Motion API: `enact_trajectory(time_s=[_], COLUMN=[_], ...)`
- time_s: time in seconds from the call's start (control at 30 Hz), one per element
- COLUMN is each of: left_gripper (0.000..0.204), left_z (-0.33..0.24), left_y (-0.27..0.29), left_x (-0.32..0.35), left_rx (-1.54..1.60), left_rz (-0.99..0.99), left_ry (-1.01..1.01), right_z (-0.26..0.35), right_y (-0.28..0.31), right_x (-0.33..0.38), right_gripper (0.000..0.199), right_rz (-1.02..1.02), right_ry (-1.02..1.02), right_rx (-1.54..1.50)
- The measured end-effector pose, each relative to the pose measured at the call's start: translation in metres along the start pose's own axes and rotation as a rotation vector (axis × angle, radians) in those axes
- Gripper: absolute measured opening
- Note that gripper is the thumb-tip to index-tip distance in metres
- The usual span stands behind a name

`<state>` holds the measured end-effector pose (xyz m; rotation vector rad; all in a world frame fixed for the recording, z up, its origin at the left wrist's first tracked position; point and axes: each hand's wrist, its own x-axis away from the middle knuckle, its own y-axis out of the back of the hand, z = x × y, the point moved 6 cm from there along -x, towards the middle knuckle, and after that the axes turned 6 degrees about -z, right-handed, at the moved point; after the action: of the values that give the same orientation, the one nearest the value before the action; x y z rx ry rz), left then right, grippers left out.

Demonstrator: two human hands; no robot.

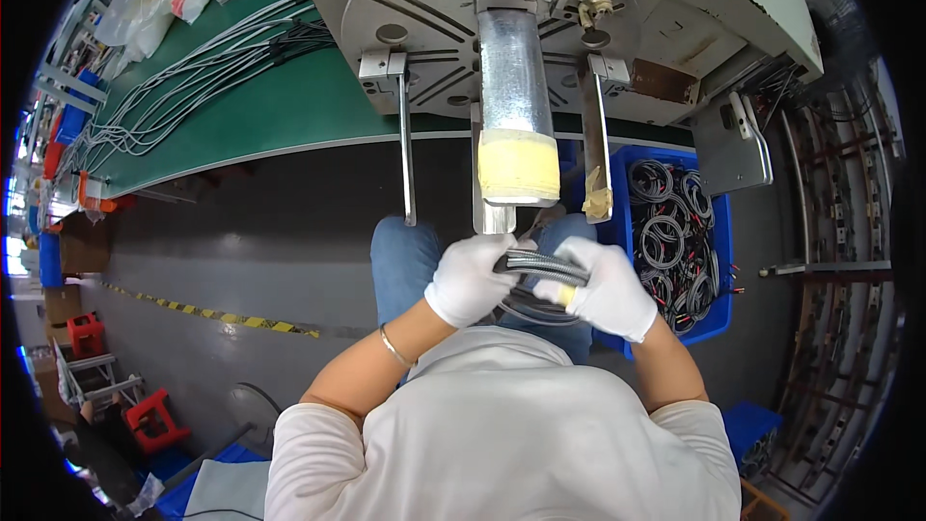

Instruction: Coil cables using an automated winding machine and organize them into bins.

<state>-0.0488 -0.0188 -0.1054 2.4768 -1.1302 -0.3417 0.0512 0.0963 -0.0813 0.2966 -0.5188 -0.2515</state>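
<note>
Both my hands wear white gloves and hold a coil of grey cable [545,267] in front of my torso, above my lap. My left hand [469,280] is closed round the coil's left side. On its right side my right hand [610,287] grips the strands, with a small yellow piece [566,295] by its fingers; I cannot make out what that is. Just beyond the coil stands a winding machine with a round slotted plate [434,10]. From the plate a metal cylinder [516,68] with a yellow-wrapped end points toward me, with flat metal arms around it.
Straight grey cables [193,87] and clear plastic bags [159,5] lie on the green table [231,125] at left. A blue crate [719,314] full of coiled cables stands at my right. Red stools [154,420] and yellow-black floor tape [212,314] are at left, a metal rack [839,270] at far right.
</note>
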Motion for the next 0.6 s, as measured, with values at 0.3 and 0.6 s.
enact_trajectory(time_s=[0.3,0.6], left_gripper=[0.02,0.02], left_z=[-0.015,0.012], left_y=[0.002,-0.042], left_x=[-0.004,0.01], left_rx=[-0.245,0.413], left_rz=[-0.01,0.709], left_ry=[-0.31,0.666], right_z=[0.007,0.007], right_y=[-0.002,0.018], right_x=[-0.001,-0.014], right_gripper=[0.026,0.018], right_rz=[-0.018,-0.44], right_ry=[0.162,0.471], right_rx=[0.069,0.404])
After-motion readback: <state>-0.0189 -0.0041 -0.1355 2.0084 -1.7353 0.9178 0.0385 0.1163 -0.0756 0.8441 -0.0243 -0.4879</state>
